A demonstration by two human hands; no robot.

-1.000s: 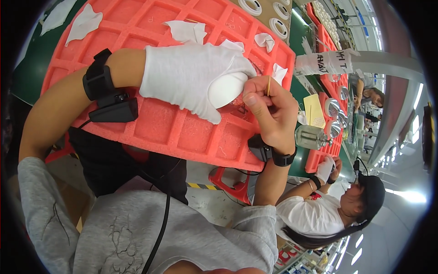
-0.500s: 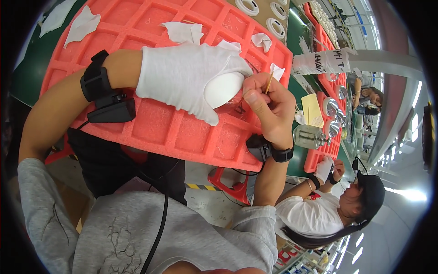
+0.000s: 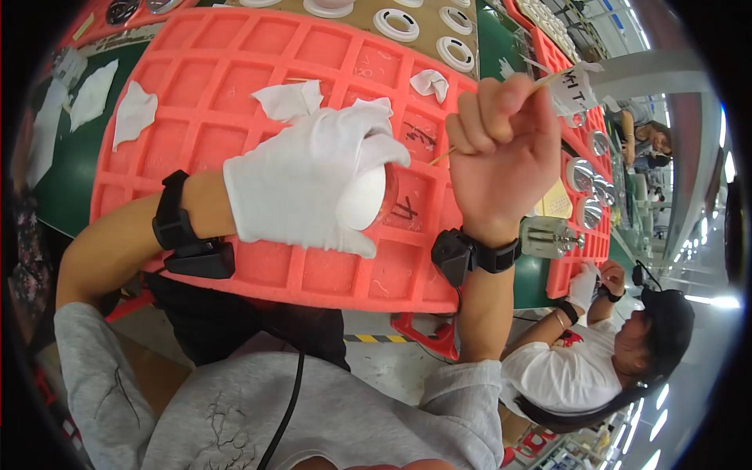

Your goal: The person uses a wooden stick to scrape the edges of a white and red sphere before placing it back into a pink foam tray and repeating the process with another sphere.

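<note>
- Bright ceiling lights [image 3: 717,301] streak the lower right of the frame; a grey beam [image 3: 666,84] wrapped in pale tape crosses the upper right.
- Green tabletop [image 3: 66,200] shows at left and right, with grey floor [image 3: 392,380] and one yellow-and-black stripe [image 3: 380,338] low in the centre.
- Across the centre and upper part lies a large red tray [image 3: 325,47], divided into many square compartments, some with dark handwritten marks.
- Two co-workers sit at the right: one in a white shirt [image 3: 560,372] at lower right, one farther off [image 3: 650,129] at upper right.
- Three white rings [image 3: 396,25] lie whole in view on brown board at the top; others are cut by the frame edge.
- Four white cloth scraps [image 3: 135,113] are on the tray, one partly behind the glove; two white pieces [image 3: 94,94] lie on green at upper left.
- One clear jar [image 3: 548,236] stands right of centre, near at least four shiny round pieces [image 3: 580,174].
- One white round piece [image 3: 364,200] is at mid-frame over the tray, gripped by the gloved left hand [image 3: 305,176], fingers curled around it; a clear reddish edge shows along its right side.
- One thin stick [image 3: 441,157] is pinched in the bare right hand [image 3: 501,153], just right of centre, apart from the round piece.
</note>
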